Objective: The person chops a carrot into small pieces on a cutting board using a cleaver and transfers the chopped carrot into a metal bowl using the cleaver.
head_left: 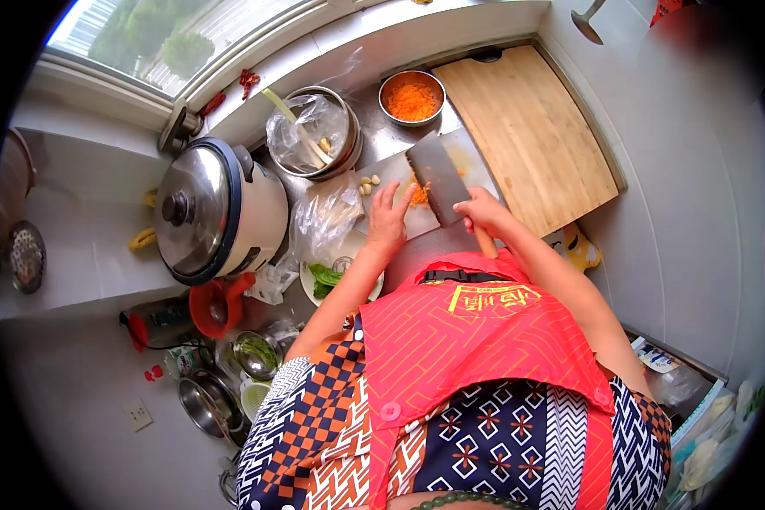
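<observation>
My right hand (484,212) is wrapped round the wooden handle of a broad cleaver (439,177), whose blade lies over a pale cutting board (376,212). Chopped orange bits (419,197) lie along the blade's left edge. My left hand (388,219) rests at the board just left of these bits, its fingers spread and nothing seen in them. Several peeled garlic cloves (369,184) sit on the board beyond the left fingertips. Behind the board stands a metal bowl of orange shreds (411,100).
A large wooden board (527,127) lies at the right. On the left are a rice cooker (197,211), a pot with a plastic bag (314,127), a crumpled clear bag (325,219) and a plate with green leaves (323,276). A window runs behind.
</observation>
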A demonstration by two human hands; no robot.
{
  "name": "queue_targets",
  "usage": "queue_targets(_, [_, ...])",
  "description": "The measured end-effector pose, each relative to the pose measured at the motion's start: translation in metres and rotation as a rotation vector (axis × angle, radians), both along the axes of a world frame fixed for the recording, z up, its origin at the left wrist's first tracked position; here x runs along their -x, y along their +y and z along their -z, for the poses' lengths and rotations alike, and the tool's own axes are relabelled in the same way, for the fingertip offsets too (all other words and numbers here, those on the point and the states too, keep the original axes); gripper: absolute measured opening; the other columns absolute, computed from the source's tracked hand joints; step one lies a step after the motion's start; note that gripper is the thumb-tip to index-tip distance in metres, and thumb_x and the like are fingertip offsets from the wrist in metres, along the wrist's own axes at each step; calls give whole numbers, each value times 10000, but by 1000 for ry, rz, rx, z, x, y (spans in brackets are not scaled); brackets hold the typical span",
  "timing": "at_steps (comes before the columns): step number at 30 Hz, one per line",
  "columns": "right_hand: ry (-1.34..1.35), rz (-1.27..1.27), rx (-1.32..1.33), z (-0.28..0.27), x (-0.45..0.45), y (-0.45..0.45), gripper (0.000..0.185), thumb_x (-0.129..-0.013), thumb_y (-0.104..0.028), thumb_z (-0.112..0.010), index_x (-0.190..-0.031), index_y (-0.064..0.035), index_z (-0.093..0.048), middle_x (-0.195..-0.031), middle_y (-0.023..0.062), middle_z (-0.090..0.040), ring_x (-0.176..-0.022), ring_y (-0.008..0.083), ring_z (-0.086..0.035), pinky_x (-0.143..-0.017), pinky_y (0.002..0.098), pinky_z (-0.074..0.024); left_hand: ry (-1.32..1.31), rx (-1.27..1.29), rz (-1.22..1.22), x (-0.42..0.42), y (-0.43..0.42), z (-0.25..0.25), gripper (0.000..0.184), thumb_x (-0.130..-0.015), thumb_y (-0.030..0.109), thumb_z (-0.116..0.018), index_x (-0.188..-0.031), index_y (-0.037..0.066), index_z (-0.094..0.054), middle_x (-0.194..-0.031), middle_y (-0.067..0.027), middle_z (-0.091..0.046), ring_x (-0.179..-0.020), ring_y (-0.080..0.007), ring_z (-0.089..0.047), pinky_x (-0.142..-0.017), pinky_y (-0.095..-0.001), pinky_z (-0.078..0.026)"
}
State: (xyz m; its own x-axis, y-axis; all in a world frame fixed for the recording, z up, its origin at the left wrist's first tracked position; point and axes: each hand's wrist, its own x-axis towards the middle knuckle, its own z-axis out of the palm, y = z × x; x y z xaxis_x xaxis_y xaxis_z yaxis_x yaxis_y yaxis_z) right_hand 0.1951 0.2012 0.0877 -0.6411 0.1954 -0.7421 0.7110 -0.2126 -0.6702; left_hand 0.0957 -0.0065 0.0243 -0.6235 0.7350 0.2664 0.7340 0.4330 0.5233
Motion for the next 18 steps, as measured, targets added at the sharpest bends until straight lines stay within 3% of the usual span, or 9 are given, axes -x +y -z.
queue_targets(4, [-29,147,115,-12,-3,15,148,-851,-50,-569,-983,-38,-503,-660,-3,-482,-478,75,-470,-414,275,-453,84,135,83,-7,4,-14,790,-702,-67,-504,-1401,295,-435,-1491,-95,-276,-1338,-354,-285,-1038,-474,-306])
queue_targets(13, [89,210,265,-45,35,44,174,-812,13,-547,-980,-14,-508,-671,2,-503,-477,65,-472,-418,264,-465,160,120,220,36,58,-43,812,-724,-46,-514,-1403,384,-402,-1540,-62,-197,-1408,-340,-157,-1078,-483,-222])
queue_targets(18, [130,146,262,-57,80,71,178,-820,10,-540,-991,-21,-504,-693,2,-504,-481,62,-468,-428,260,-466,260,207,191,94,96,-56,839,-747,-40,-530,-1417,432,-350,-1552,-50,-177,-1413,-333,-159,-1083,-480,-217])
